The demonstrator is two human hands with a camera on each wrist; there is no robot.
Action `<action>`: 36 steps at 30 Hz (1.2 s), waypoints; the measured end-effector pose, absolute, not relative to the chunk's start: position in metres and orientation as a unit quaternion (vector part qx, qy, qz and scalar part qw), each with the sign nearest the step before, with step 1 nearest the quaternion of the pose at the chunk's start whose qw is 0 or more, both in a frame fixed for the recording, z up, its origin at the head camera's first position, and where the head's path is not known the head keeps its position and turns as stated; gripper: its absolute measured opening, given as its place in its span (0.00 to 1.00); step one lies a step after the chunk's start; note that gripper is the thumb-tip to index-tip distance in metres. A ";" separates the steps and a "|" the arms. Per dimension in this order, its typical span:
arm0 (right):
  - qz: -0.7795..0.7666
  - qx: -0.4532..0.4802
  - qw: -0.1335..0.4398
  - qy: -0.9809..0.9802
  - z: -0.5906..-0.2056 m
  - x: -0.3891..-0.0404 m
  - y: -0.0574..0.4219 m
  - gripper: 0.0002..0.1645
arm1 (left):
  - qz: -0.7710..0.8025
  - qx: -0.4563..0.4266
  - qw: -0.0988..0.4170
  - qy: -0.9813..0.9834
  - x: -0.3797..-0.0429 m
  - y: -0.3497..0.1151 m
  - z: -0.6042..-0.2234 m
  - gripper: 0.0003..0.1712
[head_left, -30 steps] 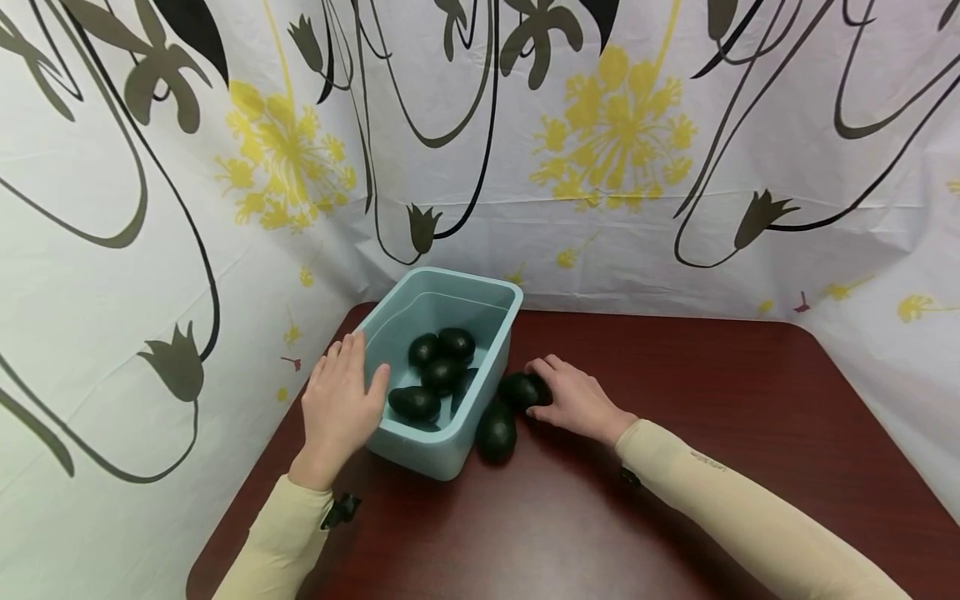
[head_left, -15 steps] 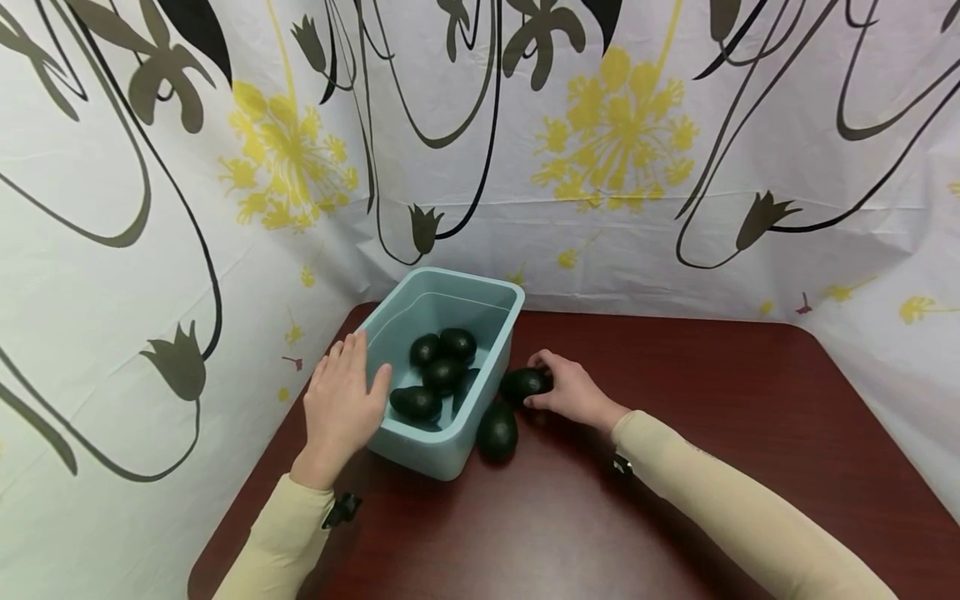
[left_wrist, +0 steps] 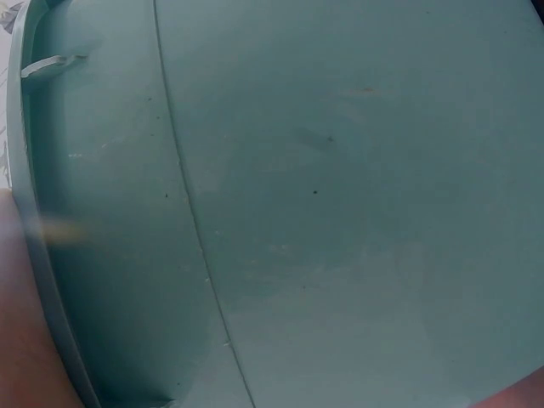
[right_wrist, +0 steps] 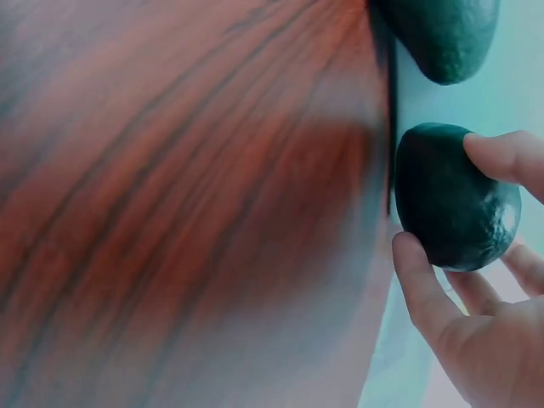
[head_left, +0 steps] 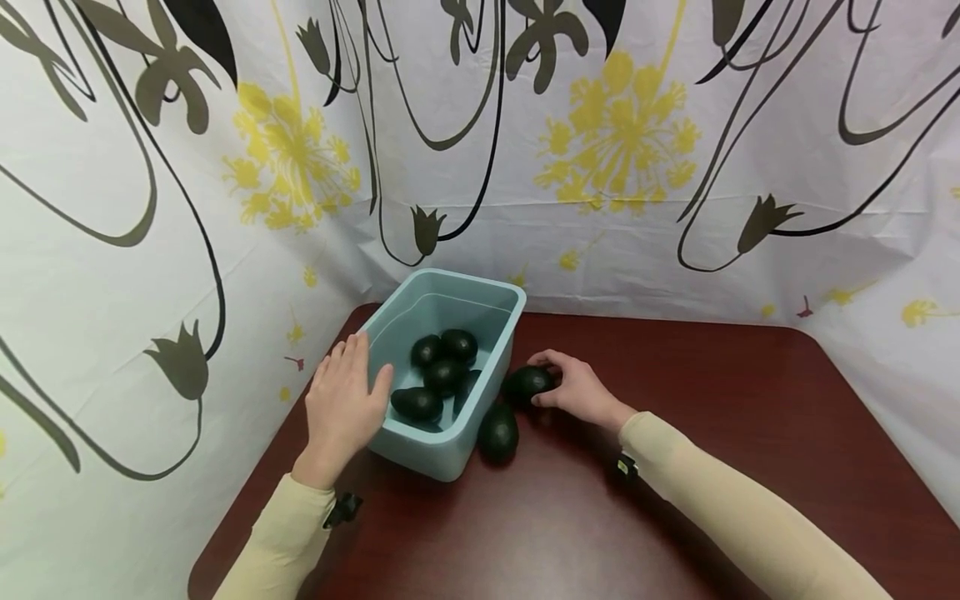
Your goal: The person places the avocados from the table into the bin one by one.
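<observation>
My right hand [head_left: 577,390] grips a dark green avocado [head_left: 525,384] just right of the light blue plastic bin [head_left: 420,457]. The right wrist view shows the thumb and fingertips around this avocado [right_wrist: 450,191]. A second avocado [head_left: 498,435] lies on the table against the bin's side, nearer the camera. Inside the bin are several avocados [head_left: 444,377]. With fingers straight, my left hand [head_left: 343,408] rests along the bin's left rim. The left wrist view is filled by the bin's outer wall [left_wrist: 340,212].
The reddish-brown wooden table [head_left: 690,392] has rounded corners. Behind it and along the left hangs a white curtain [head_left: 622,250] with yellow, black and olive plant prints. Dark wrist cameras [head_left: 343,510] sit at the cream sleeves [head_left: 720,483].
The right fingers have spread and curled around the avocado, which has turned slightly. The left hand has stayed at the rim. The head view has shifted a little.
</observation>
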State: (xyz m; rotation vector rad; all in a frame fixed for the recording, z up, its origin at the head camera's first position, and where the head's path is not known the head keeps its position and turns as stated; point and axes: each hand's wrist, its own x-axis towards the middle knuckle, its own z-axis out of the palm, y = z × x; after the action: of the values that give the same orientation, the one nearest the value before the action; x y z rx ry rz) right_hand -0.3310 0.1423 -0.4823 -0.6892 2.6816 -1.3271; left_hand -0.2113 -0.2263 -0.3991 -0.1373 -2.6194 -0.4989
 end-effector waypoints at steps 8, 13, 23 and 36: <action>-0.470 -0.219 0.035 0.855 -0.471 -0.325 0.154 0.37 | -0.183 -0.051 0.236 -0.953 -0.212 -0.226 -0.399 0.41; -0.483 -0.214 0.032 0.849 -0.468 -0.322 0.159 0.38 | -0.184 -0.050 0.232 -0.954 -0.211 -0.226 -0.397 0.41; -0.497 -0.216 0.034 0.840 -0.465 -0.315 0.167 0.38 | -0.186 -0.048 0.229 -0.954 -0.211 -0.225 -0.399 0.41; -0.534 -0.223 0.032 0.815 -0.450 -0.307 0.175 0.38 | -0.181 -0.048 0.235 -0.954 -0.211 -0.225 -0.401 0.41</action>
State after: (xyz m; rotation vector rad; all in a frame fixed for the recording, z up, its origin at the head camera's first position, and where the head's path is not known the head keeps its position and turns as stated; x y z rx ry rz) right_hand -0.3075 0.1754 -0.4499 -0.6873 2.5095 -1.6427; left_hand -0.2111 -0.2252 -0.4006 -0.1307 -2.6176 -0.4959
